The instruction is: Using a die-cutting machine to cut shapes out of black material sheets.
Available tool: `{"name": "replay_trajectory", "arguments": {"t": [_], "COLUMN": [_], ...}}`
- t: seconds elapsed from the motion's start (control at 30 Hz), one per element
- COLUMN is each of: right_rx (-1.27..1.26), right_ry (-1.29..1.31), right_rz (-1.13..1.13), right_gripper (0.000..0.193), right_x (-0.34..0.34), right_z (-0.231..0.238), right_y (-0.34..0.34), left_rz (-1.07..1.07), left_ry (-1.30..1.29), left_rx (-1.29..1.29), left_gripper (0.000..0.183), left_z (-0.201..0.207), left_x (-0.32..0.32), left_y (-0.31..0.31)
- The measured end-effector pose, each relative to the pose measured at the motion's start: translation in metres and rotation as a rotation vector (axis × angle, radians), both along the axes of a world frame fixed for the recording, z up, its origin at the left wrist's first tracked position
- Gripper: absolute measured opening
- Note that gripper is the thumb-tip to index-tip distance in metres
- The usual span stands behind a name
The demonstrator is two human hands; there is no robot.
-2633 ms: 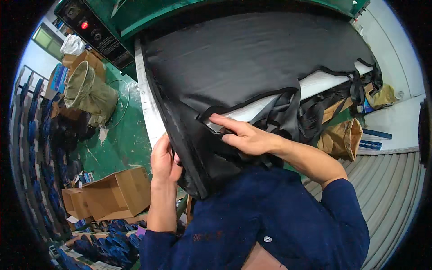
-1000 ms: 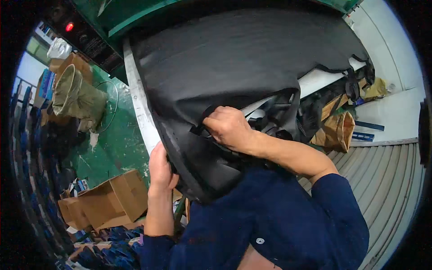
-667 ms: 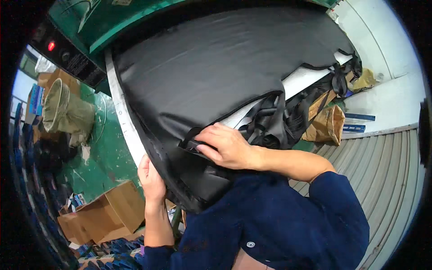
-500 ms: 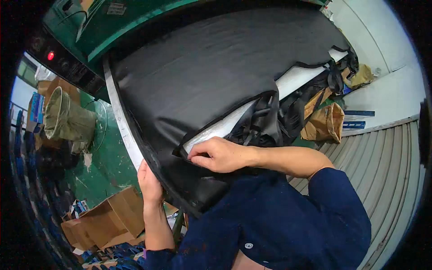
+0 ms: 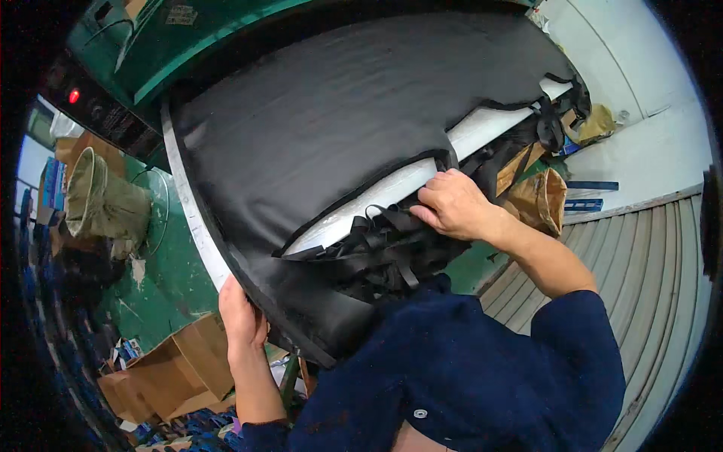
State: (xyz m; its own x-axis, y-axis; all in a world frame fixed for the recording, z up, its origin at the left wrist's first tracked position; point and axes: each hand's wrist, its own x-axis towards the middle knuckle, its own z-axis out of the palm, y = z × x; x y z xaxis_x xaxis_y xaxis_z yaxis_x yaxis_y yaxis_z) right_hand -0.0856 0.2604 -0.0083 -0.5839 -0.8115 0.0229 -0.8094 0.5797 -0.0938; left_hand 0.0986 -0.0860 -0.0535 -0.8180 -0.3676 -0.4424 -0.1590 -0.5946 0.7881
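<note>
1. At the lower left of the frame, the left hand (image 5: 242, 315) is at the near edge of the black sheet (image 5: 331, 143), its fingertips partly hidden by the edge; I cannot tell whether they grip it.
2. Just right of it, in the lower middle, loose black strips (image 5: 384, 245) lie tangled between the sheet's cut edge and the person's body.
3. The right hand (image 5: 458, 205) has just moved from the left end of the opening to its upper right end, right of centre. Its fingers are curled against the black strips; whether they pinch one is not clear. The hands are well apart.
4. Along that opening the white table (image 5: 369, 200) now shows in a longer, clearer band. I judge that the strips have come away from the sheet there, leaving its cut edge more exposed.
5. The sheet fills the middle and upper middle, beyond the left hand and to the upper left of the right one, its left side along the table's edge.
6. Farthest off, the sheet's far side meets the green machine (image 5: 226, 22) at the upper left.
</note>
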Motion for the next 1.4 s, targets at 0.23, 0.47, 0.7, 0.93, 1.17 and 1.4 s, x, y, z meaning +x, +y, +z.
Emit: {"name": "replay_trajectory", "arguments": {"t": [0.23,0.47,0.7,0.93,1.17,1.4], "right_rx": [-0.172,-0.542,-0.597,-0.773,-0.886,-0.854], "right_ry": [-0.058,-0.061,-0.178,-0.222,-0.154,-0.182], "right_rz": [0.041,0.042,0.170,0.020,-0.073,-0.113], "right_gripper": [0.030,0.010,0.009,0.006,0.009,0.006], "right_x": [-0.009,-0.033,-0.064,-0.088,-0.116,-0.159], "right_z": [-0.016,0.020,-0.001,-0.019,-0.019,-0.010], "right_y": [-0.002,0.019,0.108,0.280,0.387,0.411], "left_rz": [0.010,0.122,0.059,0.147,0.195,-0.102], "left_ry": [-0.120,-0.094,-0.224,-0.575,-0.379,0.047], "left_rx": [-0.206,-0.519,-0.641,-0.838,-2.069,-1.985], "left_gripper": [0.033,0.040,0.045,0.062,0.069,0.052], "left_z": [0.005,0.008,0.042,0.042,0.016,0.039], "left_x": [0.001,0.004,-0.008,-0.009,-0.089,-0.253], "left_y": [0.011,0.031,0.053,0.081,0.129,0.270]}}
